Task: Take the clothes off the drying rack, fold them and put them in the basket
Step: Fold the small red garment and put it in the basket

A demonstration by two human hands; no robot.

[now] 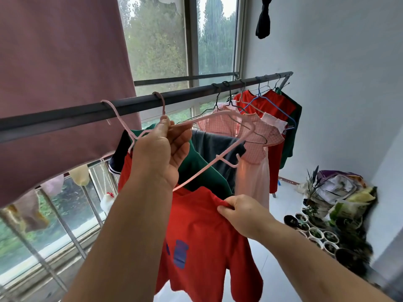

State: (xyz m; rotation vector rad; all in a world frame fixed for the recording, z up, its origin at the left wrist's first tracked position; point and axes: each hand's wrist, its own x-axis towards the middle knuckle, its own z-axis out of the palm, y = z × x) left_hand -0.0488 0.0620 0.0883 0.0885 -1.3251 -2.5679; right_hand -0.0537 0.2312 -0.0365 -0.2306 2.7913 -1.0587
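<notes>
The left hand pinches the pink hanger at its neck to steady it so the right hand, fingers curled on the red shirt (apparently its shoulder), can pull it clear.

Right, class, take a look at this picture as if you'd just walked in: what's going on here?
A person is taking laundry off a drying rack. The left hand grips a pink hanger by its neck, with the hook up at the rail. The right hand pinches the shoulder of a red T-shirt, which droops below the hanger. More clothes, including a pink checked dress, hang further along the rail. No basket is in view.
</notes>
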